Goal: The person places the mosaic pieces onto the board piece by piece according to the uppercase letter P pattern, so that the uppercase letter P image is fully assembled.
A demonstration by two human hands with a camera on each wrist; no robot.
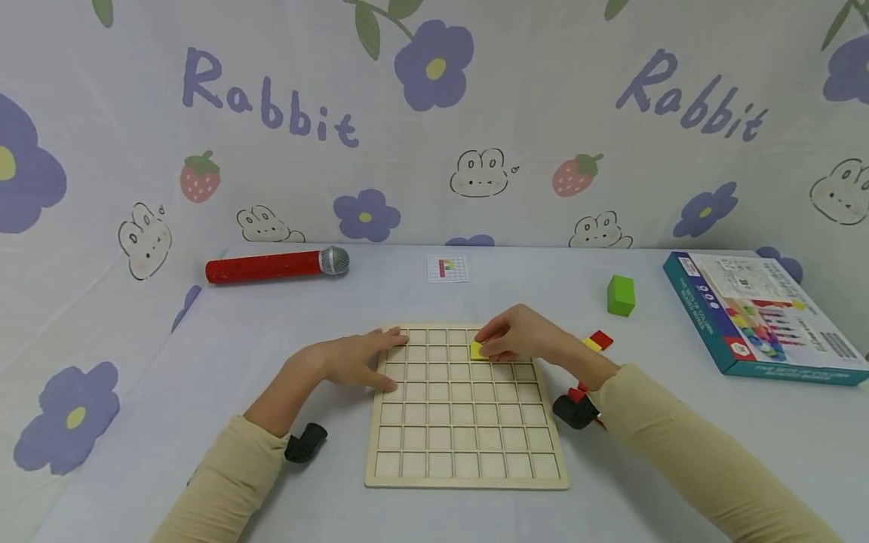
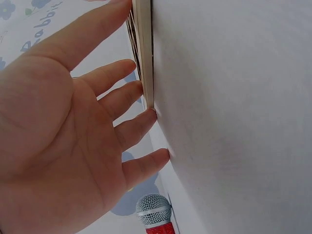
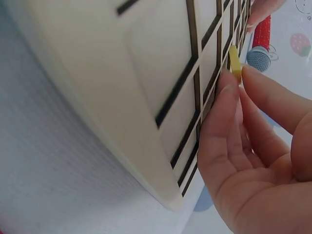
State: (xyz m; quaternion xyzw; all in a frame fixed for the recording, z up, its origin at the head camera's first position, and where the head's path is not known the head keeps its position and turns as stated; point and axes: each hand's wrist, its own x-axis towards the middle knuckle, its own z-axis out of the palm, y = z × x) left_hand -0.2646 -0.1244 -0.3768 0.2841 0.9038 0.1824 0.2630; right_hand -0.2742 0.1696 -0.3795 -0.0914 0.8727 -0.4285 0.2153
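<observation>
A wooden grid board (image 1: 468, 483) with rows of square cells lies flat in front of me. My left hand (image 1: 353, 358) rests at its upper left edge, fingers spread; in the left wrist view the same hand (image 2: 73, 141) has its fingertips against the board's side (image 2: 145, 58). Between thumb and fingers, my right hand (image 1: 521, 333) pinches a small yellow square tile (image 1: 477, 351) over the second row from the top, right of centre. The right wrist view shows that tile (image 3: 235, 63) tilted on edge at the grid; whether it touches the cell is hard to tell.
Red tiles (image 1: 601, 340) and a yellow tile (image 1: 592, 344) lie right of the board, partly behind the right forearm. Further back are a red microphone (image 1: 265, 267), a small pattern card (image 1: 447, 269), a green block (image 1: 621, 295) and a game box (image 1: 781, 317).
</observation>
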